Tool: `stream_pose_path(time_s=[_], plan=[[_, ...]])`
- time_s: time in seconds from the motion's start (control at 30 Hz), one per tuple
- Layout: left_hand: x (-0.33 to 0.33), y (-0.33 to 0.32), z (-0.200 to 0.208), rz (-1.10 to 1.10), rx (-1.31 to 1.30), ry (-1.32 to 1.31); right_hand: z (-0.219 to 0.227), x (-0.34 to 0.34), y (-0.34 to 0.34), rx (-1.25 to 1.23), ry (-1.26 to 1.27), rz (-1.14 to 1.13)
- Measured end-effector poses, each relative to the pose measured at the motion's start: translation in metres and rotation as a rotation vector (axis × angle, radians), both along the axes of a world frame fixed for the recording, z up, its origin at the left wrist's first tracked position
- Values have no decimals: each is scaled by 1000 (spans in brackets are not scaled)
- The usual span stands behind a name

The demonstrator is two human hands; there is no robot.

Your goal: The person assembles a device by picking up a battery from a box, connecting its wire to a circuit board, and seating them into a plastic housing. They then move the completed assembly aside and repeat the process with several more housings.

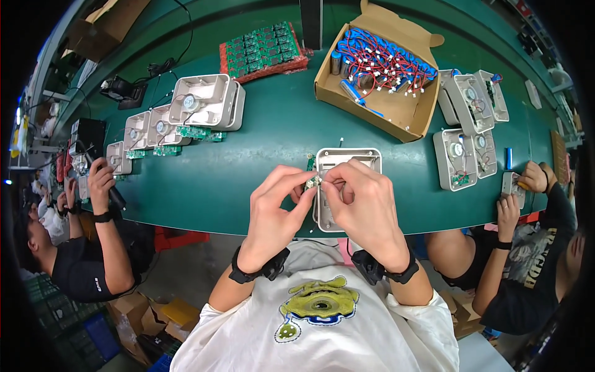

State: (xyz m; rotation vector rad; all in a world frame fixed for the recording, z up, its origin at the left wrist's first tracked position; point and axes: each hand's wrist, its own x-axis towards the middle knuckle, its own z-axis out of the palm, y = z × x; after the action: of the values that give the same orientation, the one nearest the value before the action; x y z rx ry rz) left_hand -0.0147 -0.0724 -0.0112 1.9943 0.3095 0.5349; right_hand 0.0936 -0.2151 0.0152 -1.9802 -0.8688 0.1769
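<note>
My left hand pinches a small white connector between thumb and forefinger. My right hand is closed in a pinch right beside it, its fingertips meeting the same spot. Whatever the right fingers grip is too small to make out. Beneath both hands lies an open white plastic housing, its inside largely hidden by my right hand. A narrow piece of green circuit board shows at the housing's left edge. Part of a thin wire shows under my hands near the table edge.
A cardboard box of blue batteries with red leads stands beyond the housing. Green circuit boards are stacked on red bubble wrap. White housings with speakers stand at left and right. Co-workers sit on both sides.
</note>
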Motion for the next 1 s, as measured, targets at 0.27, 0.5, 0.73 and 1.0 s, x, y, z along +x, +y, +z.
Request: stream_pose_path(time_s=[0.27, 0.5, 0.73, 1.0], plan=[[0, 2, 2, -17, 12, -8, 3, -6, 0, -51, -66, 2], [-1, 2, 0, -26, 50, -55, 2, -6, 0, -69, -72, 9], [0, -2, 1, -38, 64, -76, 1, -13, 1, -89, -118, -75], [-9, 7, -8, -12, -108, -13, 22, 61, -24, -42, -305, -171]])
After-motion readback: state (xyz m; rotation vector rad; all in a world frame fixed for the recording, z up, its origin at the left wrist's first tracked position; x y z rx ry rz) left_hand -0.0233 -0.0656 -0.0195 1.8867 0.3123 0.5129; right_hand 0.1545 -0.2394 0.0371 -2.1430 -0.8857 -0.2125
